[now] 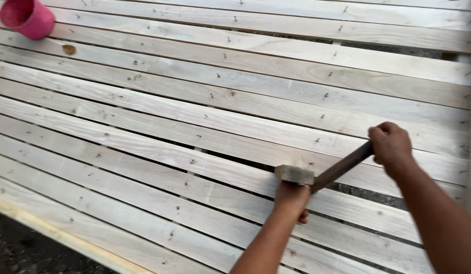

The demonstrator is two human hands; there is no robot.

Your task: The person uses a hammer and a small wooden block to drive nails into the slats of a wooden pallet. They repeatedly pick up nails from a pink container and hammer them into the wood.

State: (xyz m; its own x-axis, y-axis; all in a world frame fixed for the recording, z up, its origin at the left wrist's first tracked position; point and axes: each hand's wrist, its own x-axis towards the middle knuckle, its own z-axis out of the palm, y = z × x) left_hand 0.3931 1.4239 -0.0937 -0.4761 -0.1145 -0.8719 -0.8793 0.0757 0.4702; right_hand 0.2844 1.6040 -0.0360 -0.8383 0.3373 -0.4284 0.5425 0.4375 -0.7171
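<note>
My right hand [391, 144] grips the end of a dark wooden hammer handle [342, 166]. The grey metal hammer head [294, 174] hangs low over the pale wooden slats [205, 122], just above my left hand [292, 199]. My left hand rests on a slat directly under the hammer head, fingers curled down; whether it pinches a nail is hidden. Small nails stick out of the slats in rows across the panel.
A pink plastic cup [26, 18] stands on the slats at the far left corner. The panel's near edge [58, 234] runs diagonally at lower left, with dark ground [22, 251] beyond it. Gaps between slats show gravel beneath.
</note>
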